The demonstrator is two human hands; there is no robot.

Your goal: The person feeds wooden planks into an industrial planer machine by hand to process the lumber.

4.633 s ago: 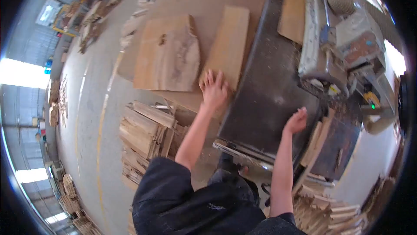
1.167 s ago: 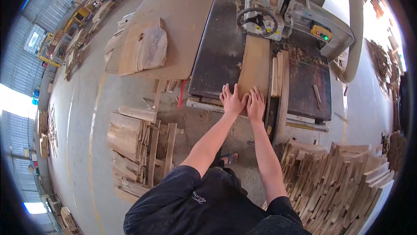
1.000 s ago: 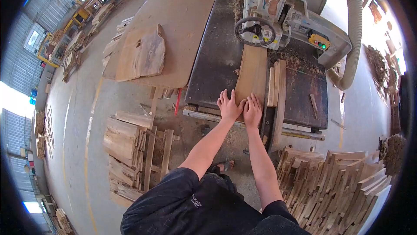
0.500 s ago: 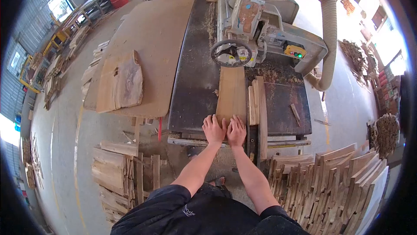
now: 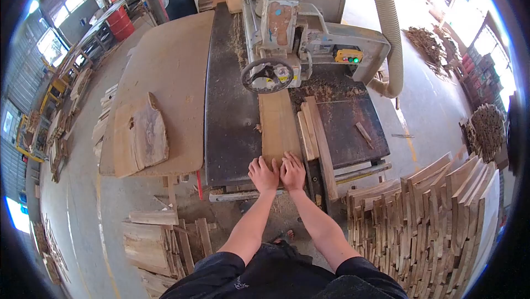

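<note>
A flat wooden board (image 5: pixel 279 122) lies lengthwise on the dark machine table (image 5: pixel 232 150), its far end out of sight beneath the saw machine (image 5: pixel 279 28). My left hand (image 5: pixel 263 175) grips the left corner of the board's near end, fingers over the top. Beside it, my right hand (image 5: pixel 292 171) holds the right part of the same end, fingers bent onto the surface. The two thumbs are close together. Right of the board, narrow wood strips (image 5: pixel 317 139) lie along a rail. A black handwheel (image 5: pixel 268 75) sits above the board's far part.
A rough-edged slab (image 5: pixel 144 133) rests on a brown side panel (image 5: pixel 176 72) to the left. Stacked planks (image 5: pixel 146 244) stand front left, and many upright boards (image 5: pixel 419 227) front right. Sawdust and a small offcut (image 5: pixel 364 135) lie on the table's right part. A ribbed hose (image 5: pixel 389 34) hangs behind.
My view has shifted, so the machine and table appear further left and slightly lower. Both hands stay on the board's near end; the board shows little clear movement against the machine.
</note>
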